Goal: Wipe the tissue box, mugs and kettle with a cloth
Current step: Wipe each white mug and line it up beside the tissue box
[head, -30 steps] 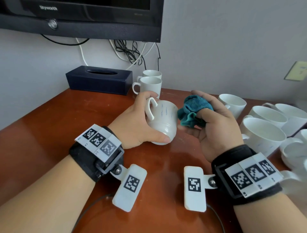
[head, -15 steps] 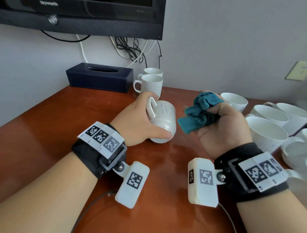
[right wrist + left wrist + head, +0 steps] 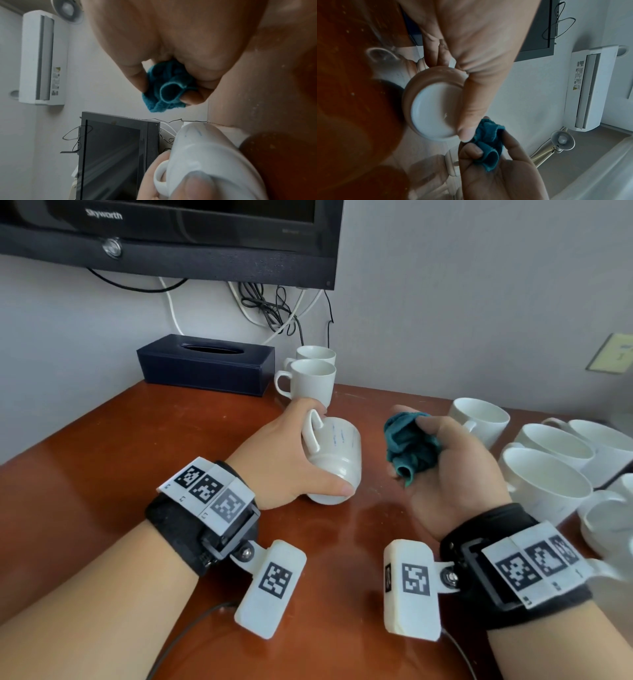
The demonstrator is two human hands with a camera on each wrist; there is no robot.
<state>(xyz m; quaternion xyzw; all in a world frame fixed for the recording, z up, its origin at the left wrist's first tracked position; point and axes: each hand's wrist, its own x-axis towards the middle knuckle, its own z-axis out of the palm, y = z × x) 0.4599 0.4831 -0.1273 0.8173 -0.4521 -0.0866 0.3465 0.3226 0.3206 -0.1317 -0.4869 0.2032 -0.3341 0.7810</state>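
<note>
My left hand (image 3: 284, 460) grips a white mug (image 3: 337, 453) by its handle side, thumb across the base. The mug is tipped on its side low over the wooden table (image 3: 102, 474), mouth pointing away from me; its base (image 3: 433, 111) faces the left wrist camera. My right hand (image 3: 455, 474), palm turned up, holds a bunched teal cloth (image 3: 409, 446) between thumb and fingers. A small gap separates the cloth from the mug. The cloth (image 3: 168, 86) fills the right wrist view, with the mug (image 3: 205, 155) below it. A dark blue tissue box (image 3: 205, 364) sits against the back wall. No kettle is in view.
Two white mugs (image 3: 313, 378) stand upright right of the tissue box. Several more white mugs (image 3: 544, 481) crowd the table's right side, close to my right wrist. A television (image 3: 171, 234) with hanging cables (image 3: 274, 309) is mounted above the table.
My right hand has drawn the cloth away from the mug to the right and turned palm up. The left hand keeps its grip on the tilted mug, almost in place.
</note>
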